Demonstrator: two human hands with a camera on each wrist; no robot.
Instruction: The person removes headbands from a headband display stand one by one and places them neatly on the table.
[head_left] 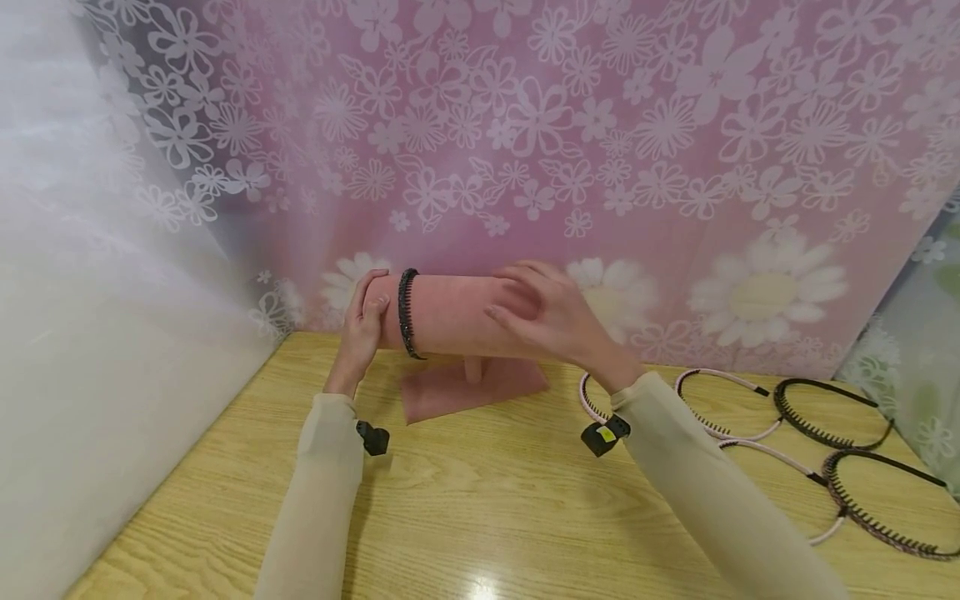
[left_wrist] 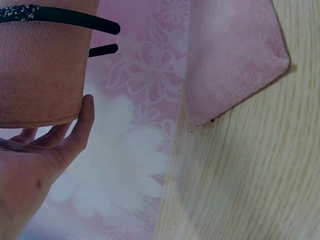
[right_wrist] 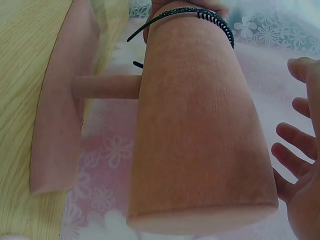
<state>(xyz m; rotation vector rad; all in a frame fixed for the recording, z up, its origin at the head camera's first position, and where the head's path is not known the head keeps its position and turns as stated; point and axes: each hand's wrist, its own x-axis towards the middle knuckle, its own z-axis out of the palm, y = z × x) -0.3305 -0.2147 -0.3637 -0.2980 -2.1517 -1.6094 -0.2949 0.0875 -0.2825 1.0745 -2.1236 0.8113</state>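
A pink velvety headband display stand has a thick horizontal roll point(head_left: 465, 315) on a short post above a flat base point(head_left: 510, 388). Around the roll, toward its left end, sits a dark beaded headband point(head_left: 406, 315) with comb teeth; its black tips show in the left wrist view. My left hand point(head_left: 364, 323) holds the roll's left end, thumb in front and fingers over the top. Beside the right end, my right hand point(head_left: 557, 315) is spread with relaxed fingers. In the right wrist view most of its fingers point(right_wrist: 295, 140) are apart from the roll; whether the lowest touches, I cannot tell.
Several toothed headbands lie at the table's right, including a black one point(head_left: 825, 435), a brown one point(head_left: 873, 521) and pale pink ones point(head_left: 738, 436). Behind the wooden table point(head_left: 465, 500) hangs a pink flowered curtain point(head_left: 510, 167). A white sheet point(head_left: 112, 333) borders the left.
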